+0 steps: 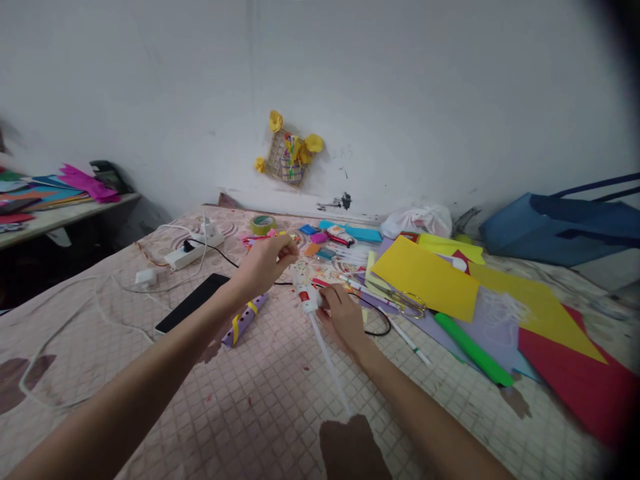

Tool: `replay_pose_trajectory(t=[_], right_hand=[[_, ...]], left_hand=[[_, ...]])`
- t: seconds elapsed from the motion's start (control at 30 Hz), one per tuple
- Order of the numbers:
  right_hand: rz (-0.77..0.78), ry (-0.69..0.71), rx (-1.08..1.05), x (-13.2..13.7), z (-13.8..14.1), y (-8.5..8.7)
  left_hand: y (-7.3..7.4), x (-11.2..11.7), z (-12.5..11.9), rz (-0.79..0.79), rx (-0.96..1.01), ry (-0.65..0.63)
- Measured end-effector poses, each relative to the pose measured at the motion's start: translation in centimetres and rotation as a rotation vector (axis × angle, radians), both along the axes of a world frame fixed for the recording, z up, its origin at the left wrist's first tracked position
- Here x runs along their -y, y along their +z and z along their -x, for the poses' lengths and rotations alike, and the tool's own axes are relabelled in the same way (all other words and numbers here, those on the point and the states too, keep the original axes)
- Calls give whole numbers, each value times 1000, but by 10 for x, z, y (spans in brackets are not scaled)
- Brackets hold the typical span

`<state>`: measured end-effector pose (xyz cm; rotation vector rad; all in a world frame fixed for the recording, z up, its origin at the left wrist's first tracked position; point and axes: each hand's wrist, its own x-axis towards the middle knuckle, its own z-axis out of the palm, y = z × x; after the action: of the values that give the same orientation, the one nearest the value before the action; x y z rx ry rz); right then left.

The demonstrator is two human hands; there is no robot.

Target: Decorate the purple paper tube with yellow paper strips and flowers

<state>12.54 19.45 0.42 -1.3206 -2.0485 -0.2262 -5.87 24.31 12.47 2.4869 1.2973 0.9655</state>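
My right hand [345,317] is wrapped around the handle of a white hot glue gun [307,297], its nozzle pointing away from me. A long translucent glue stick [331,367] sticks out of the gun's rear toward me. My left hand [270,263] is raised beside the nozzle, with fingertips pinched together; whatever they hold, if anything, is too small to make out. Below the left wrist lies a purple paper roll [243,321] with dark dots and a yellow strip wound around it. Small colourful scraps lie on the cloth beyond the gun.
A black phone-like slab [195,301] and a power strip [195,250] with trailing cables lie left. At the right are scissors [411,305], yellow sheets [427,277], a green roll [473,348], red paper [575,383] and a blue bag [540,230]. Green tape [263,225] lies at the back.
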Motion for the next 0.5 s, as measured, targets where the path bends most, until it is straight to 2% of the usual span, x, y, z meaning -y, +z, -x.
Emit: replay_pose_trajectory(t=[0.13,0.3,0.5], right_hand=[[-17,-36,93,1,1,-2],[-32,-55,125,-1,2,-7],[-34,-57,128,-1,2,-6]], left_hand=[[8,-9,-4,20,-203,-18],[16,-6,-15,27,-427,62],[9,-9,-22,76,-539,124]])
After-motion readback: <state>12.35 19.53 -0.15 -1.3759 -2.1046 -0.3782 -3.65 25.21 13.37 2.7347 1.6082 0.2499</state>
